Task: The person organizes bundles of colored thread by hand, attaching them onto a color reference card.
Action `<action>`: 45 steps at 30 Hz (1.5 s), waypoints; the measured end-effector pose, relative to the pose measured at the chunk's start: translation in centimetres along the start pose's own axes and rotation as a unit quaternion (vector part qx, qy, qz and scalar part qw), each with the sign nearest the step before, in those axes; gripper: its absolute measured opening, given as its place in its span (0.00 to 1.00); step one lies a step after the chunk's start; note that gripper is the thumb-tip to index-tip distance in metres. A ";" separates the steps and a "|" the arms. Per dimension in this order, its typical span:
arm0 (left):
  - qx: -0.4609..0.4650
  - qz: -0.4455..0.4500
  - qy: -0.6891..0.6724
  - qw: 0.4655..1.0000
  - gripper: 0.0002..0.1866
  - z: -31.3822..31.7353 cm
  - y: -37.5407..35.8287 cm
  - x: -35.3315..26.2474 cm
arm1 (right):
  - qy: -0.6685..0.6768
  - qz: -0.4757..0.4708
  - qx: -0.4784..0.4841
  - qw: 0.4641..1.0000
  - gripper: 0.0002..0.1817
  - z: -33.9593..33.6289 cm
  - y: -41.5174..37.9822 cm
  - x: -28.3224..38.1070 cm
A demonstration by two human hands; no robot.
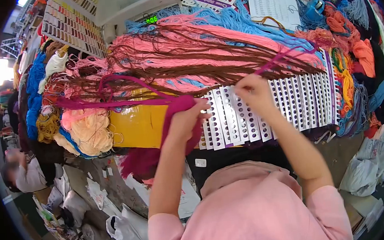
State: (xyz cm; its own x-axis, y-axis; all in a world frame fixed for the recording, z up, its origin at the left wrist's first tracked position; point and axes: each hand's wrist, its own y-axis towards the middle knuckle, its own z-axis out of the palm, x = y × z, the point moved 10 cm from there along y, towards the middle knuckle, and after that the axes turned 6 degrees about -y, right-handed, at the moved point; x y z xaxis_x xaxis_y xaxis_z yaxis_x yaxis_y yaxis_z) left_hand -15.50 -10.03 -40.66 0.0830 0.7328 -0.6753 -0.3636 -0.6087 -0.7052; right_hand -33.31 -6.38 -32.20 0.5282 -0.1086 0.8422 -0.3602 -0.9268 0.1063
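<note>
My left hand (pixel 186 120) is closed around a thick bundle of magenta yarn (pixel 179 106), whose tail hangs below the table edge and whose strands stretch left. My right hand (pixel 254 91) is over the white perforated cards (pixel 291 104), its fingers drawn together near a thin magenta strand that runs up to the right; the exact grip is too small to make out. Brown strands (pixel 187 61) lie over pink yarn (pixel 225 34) beyond both hands. Several brown strands end along the top of the cards.
A yellow board (pixel 139 120) lies left of the cards, beside a cream yarn bundle (pixel 90 131). A colour sample chart (pixel 74 25) stands at the back left. Colourful skeins (pixel 343 77) lie at right. Another person (pixel 32 173) is at far left.
</note>
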 end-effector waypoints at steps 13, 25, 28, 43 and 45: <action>0.079 0.038 0.000 0.996 0.04 2.7 1.5 0.8 | -0.246 -0.169 -0.021 0.954 0.20 4.2 -4.0 4.7; 0.190 -0.084 -0.441 0.873 0.07 1.6 -0.8 1.0 | -0.023 -0.046 -0.023 0.998 0.08 3.7 -2.5 -0.3; 0.227 -0.025 -0.419 0.879 0.07 1.8 -1.4 -1.1 | 0.020 -0.009 -0.005 1.000 0.07 3.9 -2.3 -1.0; 0.136 0.008 0.065 0.989 0.06 3.5 1.0 0.1 | 0.125 0.054 -0.027 0.990 0.09 3.5 -1.7 -2.2; 0.122 0.016 0.092 0.988 0.07 1.2 0.6 -1.1 | -0.047 -0.009 -0.007 0.999 0.14 3.8 -1.8 -0.1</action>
State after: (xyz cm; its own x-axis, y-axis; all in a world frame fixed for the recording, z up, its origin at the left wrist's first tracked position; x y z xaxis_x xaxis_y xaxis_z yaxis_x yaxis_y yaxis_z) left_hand -16.88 -10.86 -40.09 0.2268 0.6332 -0.7400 -0.5791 -0.5232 -0.6252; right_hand -29.76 -6.08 -34.52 0.6042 -0.1254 0.7869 -0.3608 -0.9236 0.1298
